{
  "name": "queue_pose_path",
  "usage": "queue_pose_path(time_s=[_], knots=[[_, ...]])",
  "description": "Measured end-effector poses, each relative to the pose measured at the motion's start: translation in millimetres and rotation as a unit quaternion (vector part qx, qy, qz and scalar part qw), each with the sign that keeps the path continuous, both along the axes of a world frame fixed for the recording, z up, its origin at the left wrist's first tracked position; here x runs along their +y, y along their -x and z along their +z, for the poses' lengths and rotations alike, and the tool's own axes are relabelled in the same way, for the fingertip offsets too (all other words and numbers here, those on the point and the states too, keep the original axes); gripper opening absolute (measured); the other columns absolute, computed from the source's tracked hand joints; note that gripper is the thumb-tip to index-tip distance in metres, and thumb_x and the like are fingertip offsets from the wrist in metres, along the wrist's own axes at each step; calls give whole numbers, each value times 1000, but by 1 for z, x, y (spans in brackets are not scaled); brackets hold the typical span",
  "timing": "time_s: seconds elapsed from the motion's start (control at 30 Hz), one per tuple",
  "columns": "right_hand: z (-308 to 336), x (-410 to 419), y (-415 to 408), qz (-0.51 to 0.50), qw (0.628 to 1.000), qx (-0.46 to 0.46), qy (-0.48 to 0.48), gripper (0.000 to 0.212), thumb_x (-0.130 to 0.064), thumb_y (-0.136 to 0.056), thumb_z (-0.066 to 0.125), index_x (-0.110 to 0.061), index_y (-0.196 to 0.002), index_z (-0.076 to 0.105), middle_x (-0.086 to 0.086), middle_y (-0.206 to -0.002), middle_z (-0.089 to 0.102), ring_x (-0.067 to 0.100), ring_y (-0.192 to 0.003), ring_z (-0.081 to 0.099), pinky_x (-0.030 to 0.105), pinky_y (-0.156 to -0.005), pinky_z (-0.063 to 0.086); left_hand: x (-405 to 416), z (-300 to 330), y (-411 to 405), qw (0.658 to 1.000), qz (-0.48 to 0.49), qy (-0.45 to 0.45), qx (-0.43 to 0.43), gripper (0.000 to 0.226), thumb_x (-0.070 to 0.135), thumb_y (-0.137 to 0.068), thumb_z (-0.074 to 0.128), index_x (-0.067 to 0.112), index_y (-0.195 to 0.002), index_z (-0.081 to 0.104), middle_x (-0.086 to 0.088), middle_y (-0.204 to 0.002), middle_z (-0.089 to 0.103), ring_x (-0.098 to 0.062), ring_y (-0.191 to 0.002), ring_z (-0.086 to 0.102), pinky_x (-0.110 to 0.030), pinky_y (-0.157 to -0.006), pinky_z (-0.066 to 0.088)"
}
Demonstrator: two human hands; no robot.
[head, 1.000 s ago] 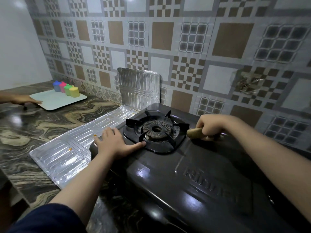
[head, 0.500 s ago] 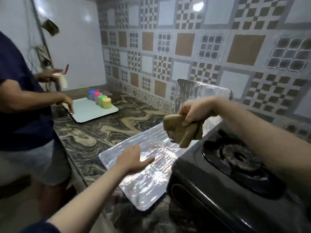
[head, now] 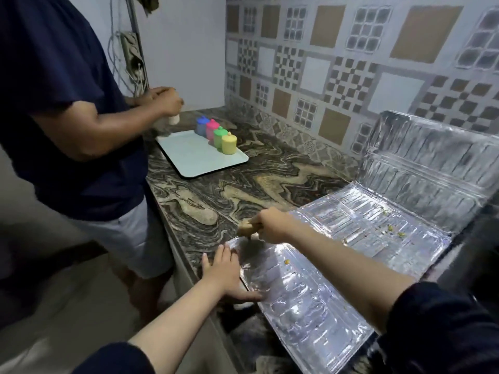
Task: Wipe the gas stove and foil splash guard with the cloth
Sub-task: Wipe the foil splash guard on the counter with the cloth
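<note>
dark navy short sleeves (head: 445, 327) on both upper arms; forearms and hands bare.

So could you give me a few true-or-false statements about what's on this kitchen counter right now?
1. The right hand grips the cloth. True.
2. The left hand holds a sponge. False: it lies flat at the foil splash guard's edge.
3. Four coloured jars stand on the tray. True.
4. The yellow jar sits farthest from the camera. False: the blue jar does.
5. The foil is spotless. False: crumbs lie on it.
</note>
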State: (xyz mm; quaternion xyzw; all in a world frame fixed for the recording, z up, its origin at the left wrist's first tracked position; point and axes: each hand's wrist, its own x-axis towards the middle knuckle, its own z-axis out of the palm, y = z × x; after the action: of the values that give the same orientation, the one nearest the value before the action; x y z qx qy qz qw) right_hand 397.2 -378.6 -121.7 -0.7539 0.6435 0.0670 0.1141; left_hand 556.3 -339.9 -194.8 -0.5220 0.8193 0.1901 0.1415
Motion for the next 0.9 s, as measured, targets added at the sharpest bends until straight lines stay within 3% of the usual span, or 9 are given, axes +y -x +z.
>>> queue_pose_path(time_s=[0.1,0.17,0.23,0.4,0.63,0.7,0.77,0.83,0.9], knots=[[-46,-5,-1,69,994,84,-16,46,-6,-77,58,-15,-121,58,15,-119,63,34,-106,62,35,-83,52,-6,-10,-2,1000,-8,12,-17,145,90,-56,54,2,-152,-9,-10,-159,-24,-25,-147,-19,-63,-113,-10],[-69,-3,3,122,980,154,-24,59,-9,-82,56,-10,-139,41,19,-145,40,38,-121,50,44,-92,49,-8,-14,-3,999,-8,23,-22,147,92,-54,52,3,-151,-13,-10,-159,-24,-25,-147,-20,-63,-112,-12],[-73,-2,6,144,974,172,-21,66,-10,-85,54,-8,-146,29,19,-156,21,38,-130,39,48,-98,44,-11,-16,-2,999,-6,22,-24,149,93,-53,51,2,-151,-14,-10,-159,-25,-25,-146,-22,-63,-112,-13],[-61,14,8,191,966,172,-41,61,-20,-82,62,-7,-138,41,17,-145,39,35,-120,51,41,-91,50,-15,-13,2,997,-10,22,-75,151,96,-50,47,1,-150,-14,-12,-159,-24,-26,-146,-23,-63,-108,-17],[-38,75,18,226,947,180,-142,59,-9,-82,60,-10,-139,42,16,-140,43,36,-110,55,38,-87,49,-15,-13,4,994,-13,23,-103,151,98,-50,44,1,-150,-14,-13,-159,-22,-27,-146,-22,-63,-109,-17],[-31,89,22,214,946,165,-178,59,-4,-81,58,-15,-137,46,14,-139,47,35,-110,55,33,-80,46,-15,-12,3,994,-12,24,-103,152,99,-48,42,1,-151,-14,-13,-159,-22,-28,-146,-21,-64,-109,-17],[-21,101,27,198,947,146,-205,59,0,-80,57,-22,-134,51,13,-124,58,32,-102,58,28,-70,36,-15,-10,4,995,-15,23,-101,154,100,-46,41,1,-151,-13,-13,-159,-22,-29,-146,-21,-64,-108,-17],[-12,113,31,187,946,132,-231,60,2,-79,56,-26,-132,54,13,-113,63,30,-93,57,25,-68,31,-14,-8,5,995,-13,20,-95,155,100,-44,42,1,-151,-12,-13,-160,-20,-29,-147,-20,-64,-107,-18],[-7,122,33,180,941,126,-256,63,4,-79,54,-29,-133,54,14,-113,64,32,-97,58,23,-69,32,-13,-7,5,996,-10,17,-90,156,101,-43,42,2,-151,-11,-13,-160,-19,-29,-147,-20,-64,-107,-18]])
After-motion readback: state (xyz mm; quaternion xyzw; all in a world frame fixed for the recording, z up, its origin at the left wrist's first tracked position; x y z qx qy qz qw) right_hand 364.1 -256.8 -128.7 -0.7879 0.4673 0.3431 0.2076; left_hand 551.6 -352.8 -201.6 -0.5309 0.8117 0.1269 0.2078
